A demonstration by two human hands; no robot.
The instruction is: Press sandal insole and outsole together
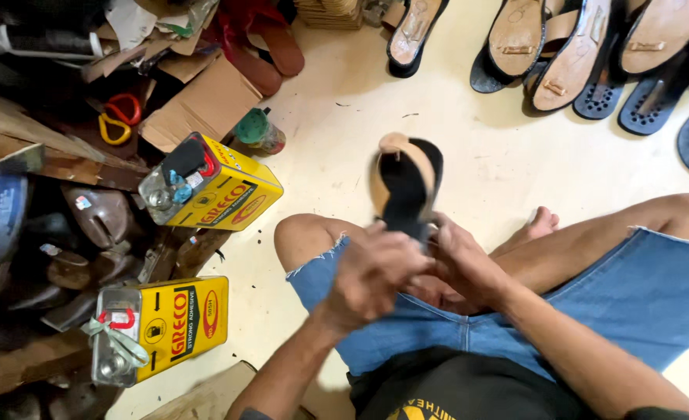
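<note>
We are sitting on the pale floor [469,155], the largest thing in view, with our legs in blue denim shorts [640,295] stretched across it. Taking the sandal sole [407,183] in our hands as the landmark: it is standing nearly upright above our knee, its black underside facing us and its tan edge showing around the toe. Far to the left of the sole, a heap of cardboard, wood scraps and dark shoe lasts [64,155] is piling up. Above and to the right of the sole, a row of unfinished sandals [593,54] is lying on the floor, some with tan insoles up, some with black treaded bottoms up. To the left of the sole, a yellow adhesive can [212,187] is lying tilted against the heap, and a second yellow can [158,327] is lying below it. Just left of the sole and above the first can, a small green-capped bottle [257,131] is standing. Our left hand [372,272] is closing around the heel end of the sole, and our right hand [457,260] is gripping the same end from the other side.
</note>
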